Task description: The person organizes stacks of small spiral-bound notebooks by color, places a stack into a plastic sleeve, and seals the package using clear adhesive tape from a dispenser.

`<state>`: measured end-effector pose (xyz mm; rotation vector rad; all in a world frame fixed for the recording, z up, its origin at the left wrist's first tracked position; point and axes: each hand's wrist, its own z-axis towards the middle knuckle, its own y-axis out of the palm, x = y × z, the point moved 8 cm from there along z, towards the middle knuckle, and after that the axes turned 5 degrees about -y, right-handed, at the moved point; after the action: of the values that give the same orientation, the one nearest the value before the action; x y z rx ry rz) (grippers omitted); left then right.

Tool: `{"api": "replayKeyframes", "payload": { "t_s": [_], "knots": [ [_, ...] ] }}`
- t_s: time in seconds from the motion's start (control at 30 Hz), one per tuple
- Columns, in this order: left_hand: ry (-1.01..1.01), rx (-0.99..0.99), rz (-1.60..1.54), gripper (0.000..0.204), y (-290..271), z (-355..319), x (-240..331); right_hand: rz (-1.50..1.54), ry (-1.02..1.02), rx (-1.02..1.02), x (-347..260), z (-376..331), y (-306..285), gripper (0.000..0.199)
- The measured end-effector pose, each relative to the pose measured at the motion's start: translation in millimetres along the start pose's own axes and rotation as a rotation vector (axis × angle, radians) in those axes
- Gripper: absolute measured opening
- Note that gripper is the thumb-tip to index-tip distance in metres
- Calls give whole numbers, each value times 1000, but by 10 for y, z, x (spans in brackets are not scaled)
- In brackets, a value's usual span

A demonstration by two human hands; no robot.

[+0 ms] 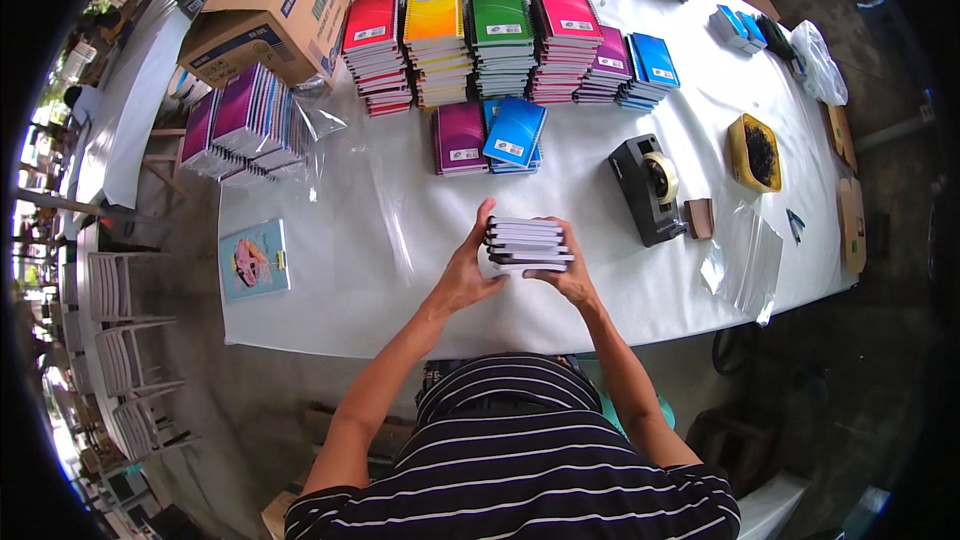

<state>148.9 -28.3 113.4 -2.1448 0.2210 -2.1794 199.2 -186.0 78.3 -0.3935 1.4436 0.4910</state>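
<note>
**Small stack of notebooks held square between two hands, at the near edge of a packing surface**

Item in hand: a short stack of notebooks (528, 245), pale page edges and dark covers showing, held just above the white-covered surface (330, 280), near its front edge and directly ahead of the person. The left hand (468, 270) presses the stack's left side, thumb up along the edge; the right hand (565, 275) cups the right side and underside. Both are clamped on the stack from opposite sides, seemingly to keep the edges flush.

Stock, far side: a row of tall coloured notebook piles, sorted by cover: red (374, 50), yellow (438, 45), green (502, 40), pink (566, 40), then lower purple (608, 65) and blue (652, 65) piles. Nearer, a purple notebook (458, 138) beside a blue one (514, 132), within easy reach.

Left: a slumped batch of purple notebooks (240, 125), an open cardboard box (270, 10) behind it, and a single light-blue illustrated book (254, 260) lying apart.

Right: a black tape dispenser (648, 188) near the right hand, a small brown block (699, 218) touching it, clear plastic sleeves (745, 260) at the surface's edge, and a yellow tray of dark small items (755, 152).

Centre: a clear plastic sheet (385, 200) lying flat.
</note>
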Motion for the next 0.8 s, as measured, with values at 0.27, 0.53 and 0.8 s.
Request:
{"api": "replayKeyframes", "payload": {
  "t_s": [0.27, 0.53, 0.8],
  "knots": [
    [-89, 104, -304, 106, 304, -4, -518, -80, -87, -21, 387, -74, 104, 93],
    [-1, 175, -275, 96, 316, 21, -745, -43, -76, 45, 277, -10, 41, 90],
    [-116, 149, -382, 87, 260, -80, -709, -210, -23, -96, 465, 55, -95, 99]
  ]
}}
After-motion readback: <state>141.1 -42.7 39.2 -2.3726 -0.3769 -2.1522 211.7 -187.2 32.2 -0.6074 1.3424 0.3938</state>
